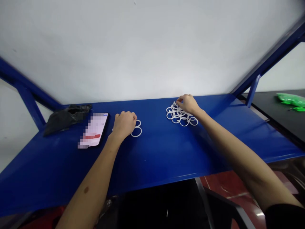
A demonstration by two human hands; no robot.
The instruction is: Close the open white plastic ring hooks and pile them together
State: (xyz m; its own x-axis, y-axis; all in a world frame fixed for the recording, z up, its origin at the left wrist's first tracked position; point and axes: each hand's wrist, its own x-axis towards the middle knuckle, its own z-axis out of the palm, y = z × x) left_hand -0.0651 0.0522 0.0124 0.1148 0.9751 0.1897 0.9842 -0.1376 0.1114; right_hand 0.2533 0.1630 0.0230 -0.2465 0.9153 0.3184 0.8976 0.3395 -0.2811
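White plastic rings (182, 116) lie heaped on a blue metal shelf (152, 159), and 1 ring at the heap's far edge is pinched by the fingertips (178, 100) of the right hand (188, 104). Curled fingers (134, 116) of the left hand (124, 124) are laid over a smaller group of rings (137, 129); whether these are gripped cannot be told. A pixelated phone (94, 129) is placed just left of that hand, beside a black plastic bag (66, 118).
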